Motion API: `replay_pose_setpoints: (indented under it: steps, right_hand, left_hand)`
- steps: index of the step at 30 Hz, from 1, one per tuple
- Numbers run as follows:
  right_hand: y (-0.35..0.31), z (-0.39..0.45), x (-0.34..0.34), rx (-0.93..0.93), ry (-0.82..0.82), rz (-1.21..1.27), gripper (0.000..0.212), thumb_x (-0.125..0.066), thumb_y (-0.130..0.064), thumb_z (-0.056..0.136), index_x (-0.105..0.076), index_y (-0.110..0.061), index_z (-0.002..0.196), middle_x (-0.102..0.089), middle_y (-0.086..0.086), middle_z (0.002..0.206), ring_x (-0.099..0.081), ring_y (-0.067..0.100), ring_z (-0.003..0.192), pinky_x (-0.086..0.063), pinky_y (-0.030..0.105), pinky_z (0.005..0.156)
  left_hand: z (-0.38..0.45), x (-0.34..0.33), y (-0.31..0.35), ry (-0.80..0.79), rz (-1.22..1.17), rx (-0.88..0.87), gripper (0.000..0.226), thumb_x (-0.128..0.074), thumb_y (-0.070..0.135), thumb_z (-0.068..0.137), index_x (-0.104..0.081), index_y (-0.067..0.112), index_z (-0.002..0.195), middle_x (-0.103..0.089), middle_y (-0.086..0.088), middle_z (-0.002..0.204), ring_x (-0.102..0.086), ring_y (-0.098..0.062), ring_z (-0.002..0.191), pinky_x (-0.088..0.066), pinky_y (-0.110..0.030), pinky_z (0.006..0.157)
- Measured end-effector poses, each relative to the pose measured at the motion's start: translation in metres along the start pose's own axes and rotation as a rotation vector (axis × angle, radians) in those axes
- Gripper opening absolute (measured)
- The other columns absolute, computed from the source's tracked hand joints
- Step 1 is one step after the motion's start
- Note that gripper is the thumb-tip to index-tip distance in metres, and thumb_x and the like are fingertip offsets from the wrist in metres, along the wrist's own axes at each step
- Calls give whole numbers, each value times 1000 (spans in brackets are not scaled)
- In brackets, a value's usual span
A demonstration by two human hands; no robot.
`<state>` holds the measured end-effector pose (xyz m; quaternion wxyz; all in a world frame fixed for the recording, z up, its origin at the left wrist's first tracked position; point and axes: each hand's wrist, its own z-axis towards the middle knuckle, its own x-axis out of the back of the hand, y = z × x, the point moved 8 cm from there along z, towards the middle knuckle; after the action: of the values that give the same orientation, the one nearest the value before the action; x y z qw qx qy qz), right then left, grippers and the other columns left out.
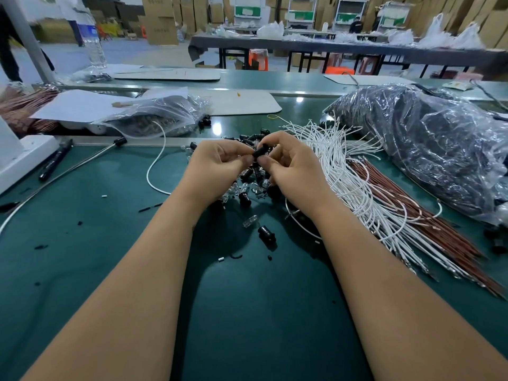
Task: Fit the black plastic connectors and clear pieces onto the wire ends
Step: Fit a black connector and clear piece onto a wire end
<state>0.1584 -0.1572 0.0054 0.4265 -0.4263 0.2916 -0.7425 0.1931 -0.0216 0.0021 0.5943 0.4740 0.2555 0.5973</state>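
Nearest you, one loose black connector (266,232) and one clear piece (250,220) lie on the green worktop (110,243). Your left hand (220,166) and right hand (291,166) together pinch a second black connector (260,153) above the parts pile (253,188). No writing is legible.

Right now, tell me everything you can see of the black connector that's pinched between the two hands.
The black connector is a small, dark, roughly cylindrical piece that looks like plastic. It is held off the green table, tilted, above the loose pile of black connectors and clear pieces. The left hand pinches its lower end and the right hand its upper end, with the fingertips hiding much of it. Whether a wire or clear piece is already fitted cannot be told.
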Motion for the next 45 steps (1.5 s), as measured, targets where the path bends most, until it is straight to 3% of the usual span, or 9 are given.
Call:
replay_pose_setpoints:
  steps: [2,4,9,11,14,18,25,38,45]
  right_hand:
    - [0,0,-1,1,-8,8,15,-64,-6,89,-63,-19,96,-51,9,69,-51,21,62,-51,48,67]
    - [1,0,-1,2,-3,20,15,-64,-7,89,-63,-19,96,-52,9,69,-53,24,62,-52,48,66]
    - [4,3,6,-13,101,26,19,-67,-8,88,-60,-24,94,-62,13,75,-62,34,69,-54,41,66]
    - [9,4,12,-54,147,40,16,-66,-10,89,-59,-24,91,-64,8,77,-66,26,69,-57,33,65]
    - [16,4,21,-109,208,90,13,-64,-18,92,-59,-19,80,-61,-1,68,-59,11,53,-51,22,56]
    - [20,4,21,-161,217,262,16,-64,-18,93,-60,-16,78,-54,-2,60,-46,10,47,-43,25,48]
    - [26,4,15,-269,165,522,9,-61,-9,93,-66,-9,85,-59,-1,61,-51,10,48,-49,26,54]
    - [24,2,8,-287,146,431,16,-61,-11,94,-62,-7,79,-56,1,57,-48,9,43,-48,22,46]
    - [25,2,9,-296,162,421,12,-64,-9,92,-62,-9,79,-58,1,59,-51,9,43,-52,25,48]
  left_hand:
    - [2,1,-3,-11,-41,23,21,-64,-3,87,-71,16,92,-70,7,73,-62,-3,68,-51,-16,73]
    - [3,0,-5,-15,-75,43,23,-63,-4,87,-71,16,94,-71,2,80,-63,-5,74,-51,-17,77]
    - [2,2,-6,62,115,15,13,-61,9,92,-71,15,88,-56,2,68,-46,-3,57,-37,-14,58]
    - [1,9,-7,128,206,6,12,-58,10,93,-68,14,87,-57,7,70,-48,2,55,-39,-12,57]
    - [1,6,-10,77,139,37,12,-51,9,98,-63,10,94,-64,0,72,-51,-9,56,-44,-22,56]
    - [-1,2,-11,51,176,15,8,-57,14,95,-64,15,91,-55,0,64,-42,-3,51,-37,-14,52]
    - [0,3,-11,48,150,12,11,-60,14,94,-67,10,86,-51,4,60,-40,-3,50,-36,-14,52]
    - [-2,-1,-11,2,93,39,10,-61,13,92,-68,11,85,-58,-11,67,-47,-14,59,-40,-19,57]
    - [-3,-3,-10,-28,47,43,4,-69,14,87,-69,15,83,-62,5,64,-54,-6,61,-44,-17,64]
